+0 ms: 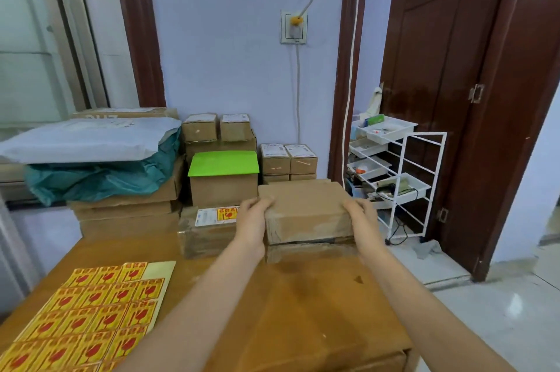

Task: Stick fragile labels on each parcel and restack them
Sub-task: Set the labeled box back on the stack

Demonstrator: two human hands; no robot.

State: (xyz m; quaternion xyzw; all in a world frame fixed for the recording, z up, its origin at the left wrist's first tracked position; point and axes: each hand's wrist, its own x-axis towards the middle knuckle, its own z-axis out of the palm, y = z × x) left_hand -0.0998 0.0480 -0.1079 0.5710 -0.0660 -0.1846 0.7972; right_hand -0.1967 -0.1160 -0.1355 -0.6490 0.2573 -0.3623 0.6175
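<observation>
Label sheet: a sheet of yellow and red fragile labels [91,311] lies flat on the near left of the wooden table [303,296], well apart from both hands.
Labelled parcel: a brown parcel [209,232] sits at the far edge of the table, a white slip and one yellow fragile label on its top; it is just beside the left hand.
Left hand: the left hand [253,214] grips the left end of a plain cardboard box [306,211], fingers curled over the top edge.
Held box: the box shows no label on its visible faces and rests on, or just above, another box [309,249] under it; which one cannot be told.
Right hand: the right hand [359,214] grips the right end of the same box, fingers curled round its corner.
Stacks behind: more brown parcels stand against the wall, one topped with a green sheet [224,163].
Rack: a white wire rack [403,177] with trays stands to the right, beside a dark door.
</observation>
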